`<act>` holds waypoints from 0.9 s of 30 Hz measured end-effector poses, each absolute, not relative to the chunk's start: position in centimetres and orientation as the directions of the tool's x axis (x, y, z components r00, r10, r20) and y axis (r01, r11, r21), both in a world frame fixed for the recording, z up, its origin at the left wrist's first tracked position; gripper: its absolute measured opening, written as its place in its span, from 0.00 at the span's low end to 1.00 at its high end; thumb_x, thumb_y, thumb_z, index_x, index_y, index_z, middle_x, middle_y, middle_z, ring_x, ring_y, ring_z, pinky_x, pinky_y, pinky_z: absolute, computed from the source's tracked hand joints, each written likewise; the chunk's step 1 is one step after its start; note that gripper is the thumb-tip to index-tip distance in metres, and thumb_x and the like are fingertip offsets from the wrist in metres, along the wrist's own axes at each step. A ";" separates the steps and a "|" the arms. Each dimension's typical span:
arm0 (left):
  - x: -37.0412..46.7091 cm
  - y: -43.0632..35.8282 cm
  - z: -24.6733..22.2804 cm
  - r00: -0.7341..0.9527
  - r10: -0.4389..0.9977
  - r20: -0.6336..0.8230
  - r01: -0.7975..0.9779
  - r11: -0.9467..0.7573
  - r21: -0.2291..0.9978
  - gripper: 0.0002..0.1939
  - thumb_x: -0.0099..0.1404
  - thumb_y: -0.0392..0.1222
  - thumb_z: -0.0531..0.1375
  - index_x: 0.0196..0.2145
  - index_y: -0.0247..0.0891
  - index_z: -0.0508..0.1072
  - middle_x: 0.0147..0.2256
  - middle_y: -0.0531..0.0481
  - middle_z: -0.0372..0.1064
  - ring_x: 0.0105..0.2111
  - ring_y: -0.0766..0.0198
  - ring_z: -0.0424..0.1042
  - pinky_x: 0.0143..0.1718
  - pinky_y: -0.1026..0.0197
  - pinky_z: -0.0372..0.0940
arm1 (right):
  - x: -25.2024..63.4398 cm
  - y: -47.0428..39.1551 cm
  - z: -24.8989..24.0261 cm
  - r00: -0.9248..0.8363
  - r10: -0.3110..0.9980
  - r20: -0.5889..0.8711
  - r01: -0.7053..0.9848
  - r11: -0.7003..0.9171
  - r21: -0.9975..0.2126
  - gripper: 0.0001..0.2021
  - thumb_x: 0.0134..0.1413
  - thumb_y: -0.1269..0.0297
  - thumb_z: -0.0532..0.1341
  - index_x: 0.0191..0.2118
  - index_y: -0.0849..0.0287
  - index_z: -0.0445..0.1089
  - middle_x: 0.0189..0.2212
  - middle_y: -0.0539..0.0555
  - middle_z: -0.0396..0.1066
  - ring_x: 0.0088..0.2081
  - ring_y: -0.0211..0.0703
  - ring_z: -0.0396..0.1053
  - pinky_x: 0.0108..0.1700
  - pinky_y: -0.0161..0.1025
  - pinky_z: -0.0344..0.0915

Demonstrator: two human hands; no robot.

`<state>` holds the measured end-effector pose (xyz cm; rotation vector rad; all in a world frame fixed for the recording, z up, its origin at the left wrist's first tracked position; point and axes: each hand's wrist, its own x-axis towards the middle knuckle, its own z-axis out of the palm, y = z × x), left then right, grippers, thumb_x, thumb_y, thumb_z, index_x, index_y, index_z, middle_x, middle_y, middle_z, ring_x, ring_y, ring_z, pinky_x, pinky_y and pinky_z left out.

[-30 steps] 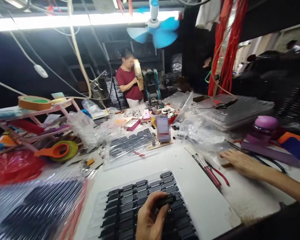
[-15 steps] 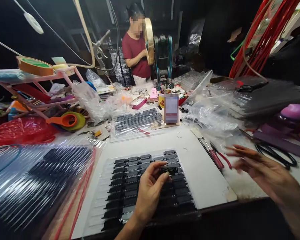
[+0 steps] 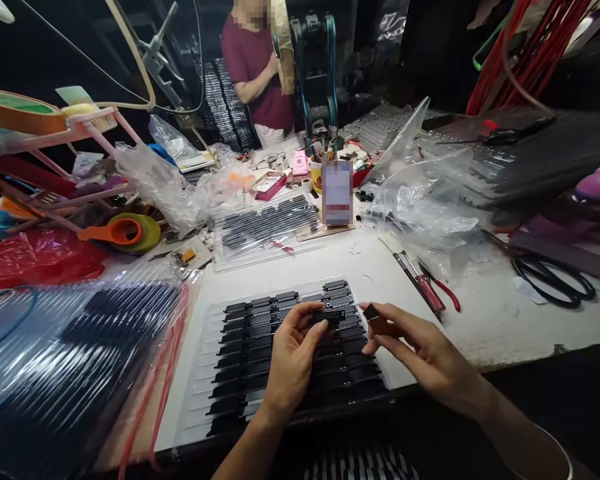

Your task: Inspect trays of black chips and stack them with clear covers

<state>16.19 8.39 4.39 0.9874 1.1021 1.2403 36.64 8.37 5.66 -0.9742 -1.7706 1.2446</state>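
My left hand (image 3: 293,353) pinches a black connector (image 3: 330,316) with rows of small holes, held above a clear plastic tray (image 3: 200,373). In the tray lie rows of black connectors (image 3: 260,333) with metal pins. To the right of the held connector, my right hand (image 3: 420,347) grips a small dark brown piece (image 3: 379,323) between thumb and fingers, over the tray's right edge. The two held pieces are apart.
Red-handled pliers (image 3: 443,293) and a tool with a red handle (image 3: 430,293) lie on the right. Black scissors (image 3: 555,280) are farther right. Wrapped trays (image 3: 80,360) fill the left. A person (image 3: 257,73) stands across the table.
My right hand has moved left from beside the pliers to the tray, bringing the small brown piece near the connector. My left hand still holds the connector. The view has shifted.
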 end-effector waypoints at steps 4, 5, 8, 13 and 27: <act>16.3 8.4 4.7 -0.033 0.998 -0.055 -0.135 0.051 0.990 0.10 0.61 0.40 0.62 0.42 0.40 0.73 0.40 0.51 0.73 0.40 0.64 0.73 0.43 0.64 0.68 | 35.7 8.5 5.7 -0.439 0.878 0.192 0.316 0.351 -0.881 0.13 0.63 0.66 0.54 0.52 0.54 0.64 0.36 0.50 0.70 0.37 0.37 0.70 0.40 0.35 0.66; 16.3 8.4 4.7 -0.040 0.998 -0.047 -0.117 0.042 0.992 0.10 0.60 0.39 0.62 0.41 0.39 0.73 0.39 0.51 0.74 0.40 0.64 0.73 0.43 0.64 0.67 | 35.4 8.6 5.7 -0.436 0.878 0.200 0.343 0.367 -0.865 0.12 0.62 0.65 0.56 0.51 0.56 0.65 0.34 0.51 0.70 0.35 0.37 0.69 0.38 0.35 0.66; 16.4 8.4 4.8 -0.039 0.998 -0.039 -0.102 0.035 0.994 0.10 0.60 0.40 0.62 0.41 0.39 0.73 0.39 0.50 0.74 0.41 0.63 0.73 0.44 0.62 0.67 | 34.6 8.8 5.6 -0.472 0.854 0.220 0.412 0.434 -0.801 0.07 0.60 0.64 0.58 0.43 0.59 0.68 0.29 0.50 0.68 0.29 0.37 0.67 0.32 0.35 0.64; 16.4 8.4 5.0 -0.052 0.997 -0.051 -0.080 0.046 0.996 0.10 0.61 0.40 0.62 0.42 0.38 0.73 0.40 0.48 0.74 0.41 0.61 0.73 0.44 0.61 0.66 | 33.9 9.1 4.5 -0.518 0.787 0.335 0.539 0.605 -0.587 0.07 0.62 0.63 0.55 0.37 0.60 0.67 0.28 0.53 0.68 0.28 0.41 0.67 0.30 0.37 0.63; 16.2 7.6 5.1 -0.116 0.991 0.066 0.021 -0.064 0.998 0.11 0.64 0.44 0.59 0.43 0.40 0.72 0.39 0.50 0.73 0.39 0.63 0.72 0.43 0.63 0.65 | 33.7 9.6 4.9 -0.513 0.685 0.517 0.493 0.728 -0.476 0.11 0.63 0.57 0.53 0.39 0.60 0.65 0.26 0.53 0.67 0.26 0.41 0.65 0.27 0.36 0.62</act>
